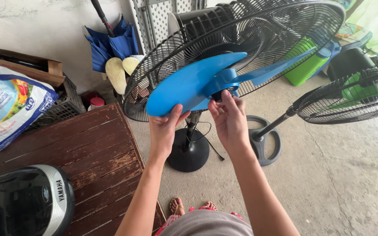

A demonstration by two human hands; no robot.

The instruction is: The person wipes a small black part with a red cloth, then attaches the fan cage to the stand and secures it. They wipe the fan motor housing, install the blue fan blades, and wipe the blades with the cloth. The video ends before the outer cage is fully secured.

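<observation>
A standing fan with a black rear grille (259, 30) and a round black base (189, 153) stands in front of me, its front grille off. A blue fan blade (189, 83) sits on the hub. My left hand (165, 129) grips the lower edge of the big blue blade from below. My right hand (229, 116) has its fingertips pinched at the blue hub (224, 83) in the blade's centre.
A second black fan grille on a stand (351, 94) with a grey ring base (265, 140) stands to the right. A brown wooden slatted platform (88, 153) lies left, with a helmet (22, 201), a printed sack (5, 105), a black crate (66, 105) and a blue umbrella (110, 43) around it.
</observation>
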